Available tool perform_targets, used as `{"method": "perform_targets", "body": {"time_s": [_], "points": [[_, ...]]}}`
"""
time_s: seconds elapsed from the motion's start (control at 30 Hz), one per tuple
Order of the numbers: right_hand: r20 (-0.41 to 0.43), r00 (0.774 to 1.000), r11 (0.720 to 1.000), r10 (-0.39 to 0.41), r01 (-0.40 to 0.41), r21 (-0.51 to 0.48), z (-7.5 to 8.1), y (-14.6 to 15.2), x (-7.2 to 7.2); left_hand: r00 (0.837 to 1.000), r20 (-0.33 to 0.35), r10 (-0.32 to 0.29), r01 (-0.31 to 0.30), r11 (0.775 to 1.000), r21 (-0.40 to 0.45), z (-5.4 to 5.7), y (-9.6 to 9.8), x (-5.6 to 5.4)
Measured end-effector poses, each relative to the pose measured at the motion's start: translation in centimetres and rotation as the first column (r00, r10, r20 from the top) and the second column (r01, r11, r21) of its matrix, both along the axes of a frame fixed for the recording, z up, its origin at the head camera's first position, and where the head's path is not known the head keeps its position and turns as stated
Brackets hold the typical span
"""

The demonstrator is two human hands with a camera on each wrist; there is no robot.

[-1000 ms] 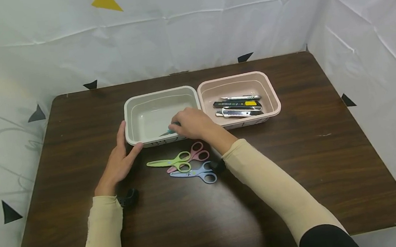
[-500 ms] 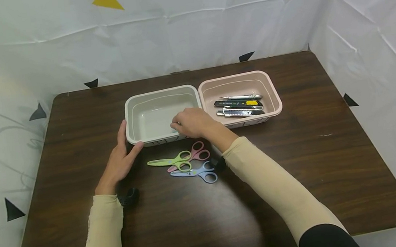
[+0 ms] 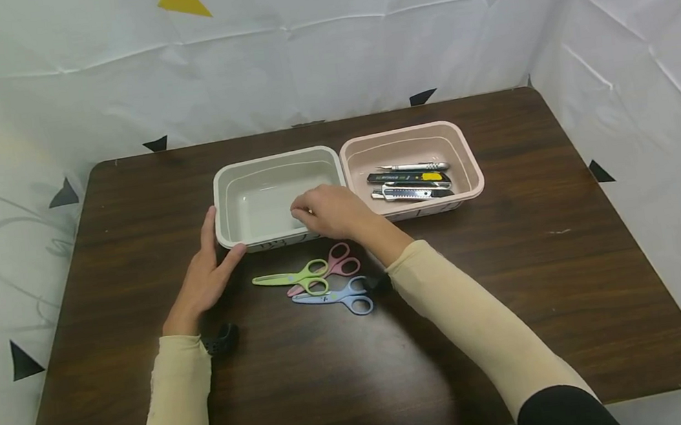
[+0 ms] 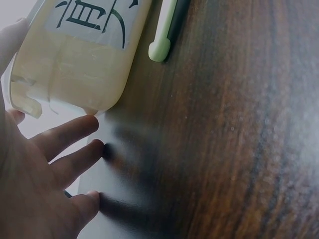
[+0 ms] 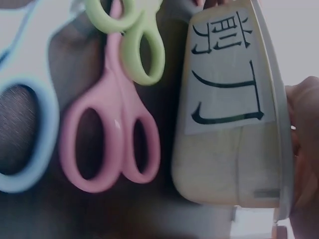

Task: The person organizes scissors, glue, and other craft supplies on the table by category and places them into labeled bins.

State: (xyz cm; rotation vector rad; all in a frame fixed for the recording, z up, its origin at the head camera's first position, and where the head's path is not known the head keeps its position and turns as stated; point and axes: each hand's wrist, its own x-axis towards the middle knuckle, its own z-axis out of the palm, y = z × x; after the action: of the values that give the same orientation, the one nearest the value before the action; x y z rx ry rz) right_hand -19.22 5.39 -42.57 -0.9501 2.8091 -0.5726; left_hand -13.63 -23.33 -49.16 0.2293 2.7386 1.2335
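Observation:
In the head view my left hand [image 3: 201, 279] rests against the left front corner of a pale grey-green bin [image 3: 275, 158], its fingers spread and mostly straight. My right hand [image 3: 334, 212] reaches over that bin's front rim with bent fingers low inside it. Its fingertips are hidden there, and whatever they hold or touch is not visible. Just before the bin lie green scissors [image 3: 288, 279], partly over pink scissors [image 3: 340, 266]. Nearer me are blue scissors [image 3: 327, 298]. The right wrist view shows the pink handles [image 5: 114, 129] beside the bin's labelled front [image 5: 227, 164].
A pink bin [image 3: 465, 158] adjoins the grey-green one on its right. It holds a black and yellow utility knife [image 3: 402, 177], a silver snap-off knife [image 3: 410, 193] and a slim silver craft knife [image 3: 417, 167]. The brown wooden table [image 3: 542, 233] meets white sheeting [image 3: 325, 68] behind.
A teal-handled tool with a blade, seen at my right fingertips one second ago, is now out of sight in the bin. My left hand and the scissors on the table stay put.

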Motion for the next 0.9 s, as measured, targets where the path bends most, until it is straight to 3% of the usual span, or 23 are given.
{"method": "perform_targets", "body": {"time_s": [0.27,0.43,0.53,0.67,0.9], "points": [[-0.099,0.991,0.978,-0.090,0.069,-0.198,-0.3,0.7,1.9,1.000,0.010,-0.002,0.002,1.000,0.000,0.1,0.1,0.0],[-0.104,0.982,0.942,-0.161,0.121,-0.313,0.2,1.0,3.3,1.000,0.007,-0.002,0.002,1.000,0.009,0.0,0.0,0.0],[-0.099,0.977,0.906,-0.190,0.135,-0.400,0.5,1.0,4.3,1.000,0.004,-0.004,0.004,1.000,0.010,0.1,-0.1,0.0],[-0.118,0.972,0.855,-0.205,0.119,-0.504,0.9,0.9,5.7,1.000,0.002,-0.003,0.003,1.000,0.010,0.1,0.0,-0.1],[-0.176,0.973,0.840,-0.152,0.034,-0.541,0.9,0.9,8.1,1.000,0.006,-0.002,0.002,1.000,0.011,0.1,0.0,-0.1]]}}
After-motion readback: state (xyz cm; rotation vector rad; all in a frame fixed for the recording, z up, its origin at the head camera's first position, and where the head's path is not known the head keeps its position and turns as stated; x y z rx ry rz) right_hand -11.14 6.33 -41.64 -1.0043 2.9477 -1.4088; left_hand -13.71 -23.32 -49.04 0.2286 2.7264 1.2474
